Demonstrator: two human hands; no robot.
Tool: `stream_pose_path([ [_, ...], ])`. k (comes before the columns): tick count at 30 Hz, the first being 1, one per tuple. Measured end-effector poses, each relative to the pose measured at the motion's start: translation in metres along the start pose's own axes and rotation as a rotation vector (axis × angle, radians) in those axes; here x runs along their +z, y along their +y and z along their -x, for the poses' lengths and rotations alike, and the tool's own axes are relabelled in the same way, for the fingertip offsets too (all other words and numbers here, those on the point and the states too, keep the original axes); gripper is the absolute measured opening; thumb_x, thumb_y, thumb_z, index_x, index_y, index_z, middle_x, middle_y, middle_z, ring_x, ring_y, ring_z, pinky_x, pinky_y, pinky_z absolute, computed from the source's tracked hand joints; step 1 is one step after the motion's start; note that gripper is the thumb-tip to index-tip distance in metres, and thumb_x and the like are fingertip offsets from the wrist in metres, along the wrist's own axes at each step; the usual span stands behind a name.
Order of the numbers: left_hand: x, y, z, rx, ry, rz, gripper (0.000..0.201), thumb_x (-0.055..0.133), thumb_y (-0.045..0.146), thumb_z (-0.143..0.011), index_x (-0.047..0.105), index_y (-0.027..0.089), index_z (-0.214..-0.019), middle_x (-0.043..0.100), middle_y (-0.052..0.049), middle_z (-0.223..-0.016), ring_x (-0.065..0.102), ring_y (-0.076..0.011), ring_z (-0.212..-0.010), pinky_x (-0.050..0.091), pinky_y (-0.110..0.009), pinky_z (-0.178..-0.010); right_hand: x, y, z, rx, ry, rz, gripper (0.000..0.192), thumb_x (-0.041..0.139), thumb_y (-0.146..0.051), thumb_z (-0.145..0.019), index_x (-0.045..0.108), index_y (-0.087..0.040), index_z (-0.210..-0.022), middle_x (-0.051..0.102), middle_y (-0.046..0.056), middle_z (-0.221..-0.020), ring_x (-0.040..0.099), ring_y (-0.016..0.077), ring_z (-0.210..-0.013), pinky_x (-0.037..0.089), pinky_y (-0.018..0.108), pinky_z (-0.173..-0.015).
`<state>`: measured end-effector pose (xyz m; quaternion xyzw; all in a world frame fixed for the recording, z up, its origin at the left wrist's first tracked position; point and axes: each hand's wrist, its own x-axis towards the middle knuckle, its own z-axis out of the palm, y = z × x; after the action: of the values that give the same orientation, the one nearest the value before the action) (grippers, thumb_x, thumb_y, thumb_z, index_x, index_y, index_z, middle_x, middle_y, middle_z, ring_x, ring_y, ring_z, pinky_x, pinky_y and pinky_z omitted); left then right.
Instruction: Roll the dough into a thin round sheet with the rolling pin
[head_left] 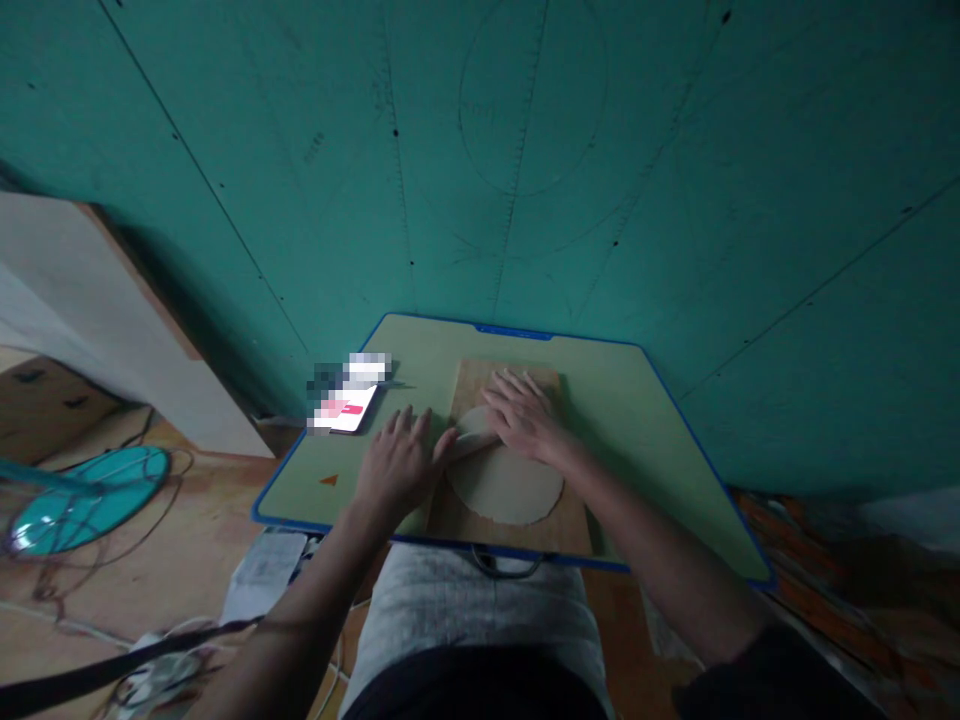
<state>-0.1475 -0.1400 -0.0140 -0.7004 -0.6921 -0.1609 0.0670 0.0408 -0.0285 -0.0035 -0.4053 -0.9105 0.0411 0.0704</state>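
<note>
Indoors, seen from the head camera, a person works a thin, pale rolling pin (474, 443) across a round sheet of dough (510, 492) on a wooden board (459, 526), set on a blue-edged worktop (611, 400). The right hand (520, 412) lies over the pin's far end, fingers extended and spread rather than wrapped around it; the left hand (403, 455) is open too, thumb beside the near end, though what its palm touches cannot be told. The pin slants over the upper part of the dough, leaving the broad lower portion bare. Rolling well here probably calls for equal, light pressure from both palms, strokes run from the middle outward, and a turn of the sheet between passes. Its left edge sits close to the board's side, so recentering might help. A lit phone (352, 405) rests well apart, to the left.
</note>
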Motion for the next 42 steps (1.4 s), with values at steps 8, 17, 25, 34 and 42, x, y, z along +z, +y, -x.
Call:
stream_pose_path([
  [8,-0.016,0.043,0.058,0.297,-0.057,0.127,0.026,0.047,0.007,-0.093,0.062,0.019,-0.11,0.068,-0.01,-0.109,0.063,-0.0261,-0.095,0.054,-0.039,-0.078,0.0,-0.017,0.157,-0.021,0.211,-0.051,0.048,0.04,-0.033,-0.102,0.049,-0.011,-0.143,0.053,0.017,-0.149,0.042,0.0274,-0.142,0.038,0.051,-0.116],
  [17,-0.008,0.069,0.031,0.44,-0.052,0.164,0.029,0.059,0.04,-0.096,0.064,0.013,-0.103,0.067,-0.02,-0.12,0.059,-0.0354,-0.12,0.05,-0.05,-0.099,0.001,-0.012,0.169,0.244,0.3,0.028,0.029,0.034,-0.029,-0.103,0.059,-0.021,-0.089,0.068,0.011,-0.1,0.062,0.0252,-0.09,0.049,0.038,-0.078],
  [25,0.01,0.072,-0.005,0.337,0.005,0.111,0.058,0.043,0.05,-0.101,0.051,0.008,-0.14,0.054,-0.024,-0.144,0.042,-0.0408,-0.141,0.032,-0.06,-0.114,-0.003,0.006,0.127,0.342,0.249,0.081,0.016,0.04,-0.022,-0.098,0.055,-0.02,-0.091,0.06,0.009,-0.091,0.057,0.0246,-0.082,0.04,0.034,-0.07],
  [34,0.023,0.066,-0.046,0.304,-0.1,0.089,0.05,0.042,0.052,-0.102,0.059,0.018,-0.134,0.059,-0.018,-0.14,0.041,-0.0443,-0.14,0.034,-0.068,-0.108,-0.016,0.033,0.075,0.49,-0.029,-0.019,0.012,0.043,-0.023,-0.097,0.053,-0.02,-0.102,0.069,0.009,-0.096,0.064,0.0225,-0.079,0.034,0.031,-0.061],
  [42,0.012,0.077,0.018,0.3,0.017,0.081,0.06,0.049,0.058,-0.097,0.057,0.013,-0.136,0.053,-0.022,-0.146,0.045,-0.0416,-0.139,0.039,-0.059,-0.11,0.003,0.004,0.14,0.375,0.212,0.134,0.027,0.034,-0.034,-0.102,0.054,-0.021,-0.089,0.067,0.009,-0.083,0.064,0.0242,-0.081,0.036,0.031,-0.065],
])
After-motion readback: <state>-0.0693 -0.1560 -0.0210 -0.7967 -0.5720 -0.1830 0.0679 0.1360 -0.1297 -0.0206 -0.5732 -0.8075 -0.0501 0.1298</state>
